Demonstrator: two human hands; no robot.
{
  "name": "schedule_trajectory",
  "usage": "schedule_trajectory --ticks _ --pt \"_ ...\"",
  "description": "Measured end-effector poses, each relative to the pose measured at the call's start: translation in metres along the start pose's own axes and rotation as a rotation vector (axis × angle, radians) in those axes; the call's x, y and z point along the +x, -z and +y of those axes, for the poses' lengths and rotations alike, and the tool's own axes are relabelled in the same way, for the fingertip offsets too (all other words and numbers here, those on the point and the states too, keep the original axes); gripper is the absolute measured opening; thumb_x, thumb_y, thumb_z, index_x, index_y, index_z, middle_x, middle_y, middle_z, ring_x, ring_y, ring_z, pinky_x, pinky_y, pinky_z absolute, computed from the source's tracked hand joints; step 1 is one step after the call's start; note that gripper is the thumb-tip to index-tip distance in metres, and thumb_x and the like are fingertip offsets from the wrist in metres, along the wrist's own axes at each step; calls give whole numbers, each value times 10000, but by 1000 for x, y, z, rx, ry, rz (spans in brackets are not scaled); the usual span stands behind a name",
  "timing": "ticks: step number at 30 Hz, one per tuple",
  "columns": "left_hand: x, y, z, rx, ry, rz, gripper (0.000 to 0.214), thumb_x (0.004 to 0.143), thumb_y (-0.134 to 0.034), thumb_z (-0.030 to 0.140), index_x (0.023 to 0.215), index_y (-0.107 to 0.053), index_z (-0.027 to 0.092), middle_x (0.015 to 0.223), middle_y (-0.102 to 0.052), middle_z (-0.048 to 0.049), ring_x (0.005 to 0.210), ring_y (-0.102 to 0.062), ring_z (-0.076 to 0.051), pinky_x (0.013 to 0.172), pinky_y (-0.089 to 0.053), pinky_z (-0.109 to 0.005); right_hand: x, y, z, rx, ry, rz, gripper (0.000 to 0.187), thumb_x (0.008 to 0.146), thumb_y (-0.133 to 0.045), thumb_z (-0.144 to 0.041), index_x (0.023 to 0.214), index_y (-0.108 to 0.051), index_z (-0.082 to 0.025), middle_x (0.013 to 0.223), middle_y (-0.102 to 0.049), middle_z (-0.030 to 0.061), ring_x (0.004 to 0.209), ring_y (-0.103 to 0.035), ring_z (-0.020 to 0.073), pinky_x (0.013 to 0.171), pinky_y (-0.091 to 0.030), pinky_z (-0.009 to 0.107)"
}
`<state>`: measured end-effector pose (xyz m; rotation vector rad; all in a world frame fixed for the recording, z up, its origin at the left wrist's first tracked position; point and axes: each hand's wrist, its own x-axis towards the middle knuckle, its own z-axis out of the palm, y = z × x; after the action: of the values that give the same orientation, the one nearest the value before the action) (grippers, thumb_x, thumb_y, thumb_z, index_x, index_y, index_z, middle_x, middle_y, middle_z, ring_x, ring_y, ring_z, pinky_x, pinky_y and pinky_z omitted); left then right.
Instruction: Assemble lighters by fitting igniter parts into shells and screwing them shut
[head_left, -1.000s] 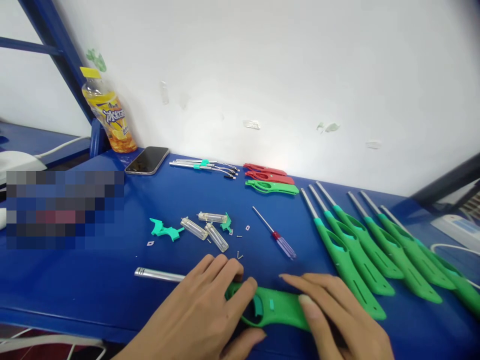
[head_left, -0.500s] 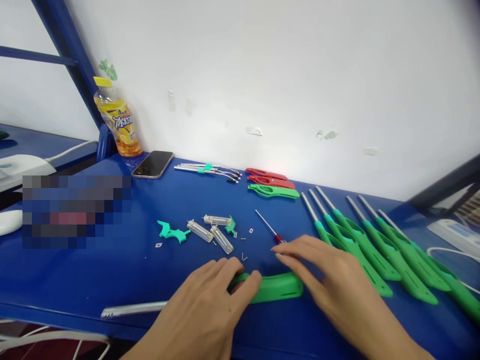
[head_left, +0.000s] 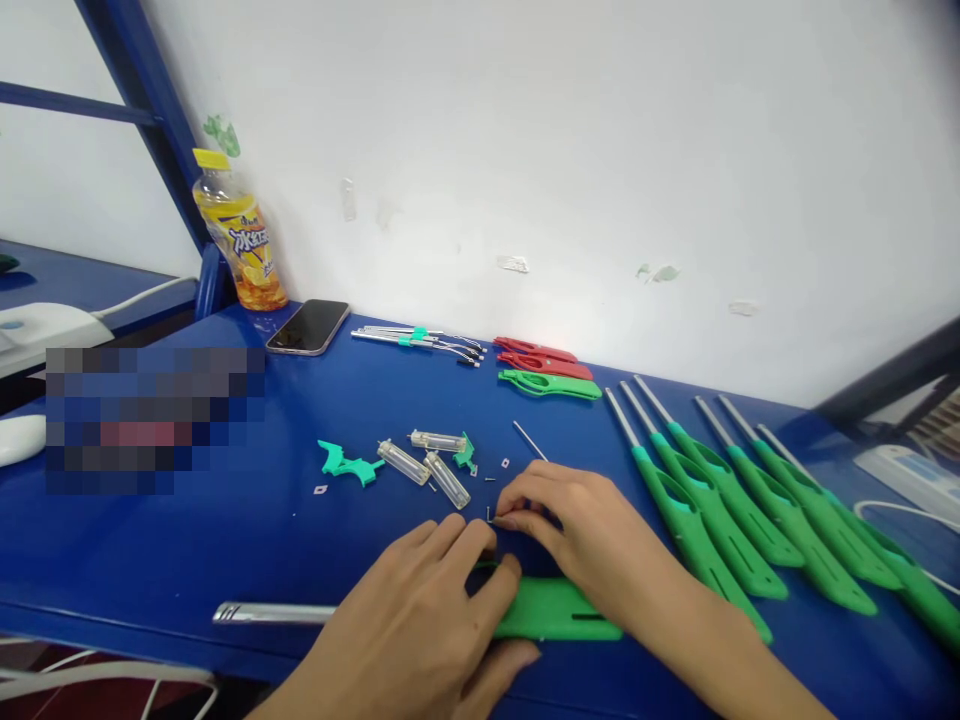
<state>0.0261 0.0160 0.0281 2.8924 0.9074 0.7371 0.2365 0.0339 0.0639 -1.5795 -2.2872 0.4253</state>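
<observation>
My left hand (head_left: 420, 610) is closed around a green long-nosed gas lighter (head_left: 555, 610), whose metal tube (head_left: 274, 613) points left along the table's front edge. My right hand (head_left: 577, 520) reaches over the lighter, thumb and forefinger pinched at a small screw (head_left: 488, 513) on the table. Behind that hand lies a screwdriver (head_left: 529, 440); its handle is hidden. Clear fuel tanks (head_left: 448, 480), a turquoise plastic trigger piece (head_left: 349, 464), another turquoise piece (head_left: 465, 453) and a loose screw (head_left: 490, 479) lie just beyond my hands.
Several assembled green lighters (head_left: 705, 510) lie at the right. Red and green handle shells (head_left: 551, 384) and metal tubes with wires (head_left: 416, 338) lie along the wall. A phone (head_left: 309, 328) and a drink bottle (head_left: 240, 235) stand back left; a blurred patch (head_left: 150, 420) covers the left.
My right hand has moved left from the lighter's end to the screws, its fingertips closing. The lighter in my left hand has turned slightly and shows more of its broad side.
</observation>
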Motion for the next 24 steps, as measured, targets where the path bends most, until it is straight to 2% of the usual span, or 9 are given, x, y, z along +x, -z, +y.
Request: schedule_trajectory --ticks 8,13,18,20,24 --pt "1 1 0 -13 -14 7 344 934 -805 384 1167 -668 172 1106 -730 -85 962 -736 -310 825 -679 -514 -7 5 2 -1 -7 29 177 1032 -643 -117 954 -743 -240 941 -750 -19 862 -745 180 803 -535 302" --pt "1 1 -1 -16 -12 22 381 958 -784 382 1254 -668 173 1163 -739 -91 1020 -745 -331 839 -682 -530 -31 17 6 19 -47 148 150 1062 -630 -214 976 -724 -292 987 -745 -35 880 -750 168 794 -541 289" --pt "-2 0 -4 -42 -1 2 318 1018 -698 389 1272 -683 199 1170 -743 -86 1027 -755 -321 865 -681 -523 -59 30 13 -57 -3 291 184 1078 -594 -321 951 -727 -311 961 -779 -33 821 -786 165 719 -588 259" --pt "-3 0 -5 -44 -10 18 303 1031 -672 391 1268 -685 201 1163 -746 -85 1023 -759 -327 849 -685 -528 -68 36 15 -111 21 295 217 1088 -570 -358 935 -718 -317 912 -777 -46 754 -785 151 655 -586 241" --pt "-1 -2 -6 -43 -23 21 288 1060 -622 389 1277 -674 207 1181 -745 -88 1044 -757 -334 849 -686 -531 -82 43 18 -184 56 220 299 1125 -492 -371 912 -696 -324 845 -746 -67 653 -756 114 568 -558 207"
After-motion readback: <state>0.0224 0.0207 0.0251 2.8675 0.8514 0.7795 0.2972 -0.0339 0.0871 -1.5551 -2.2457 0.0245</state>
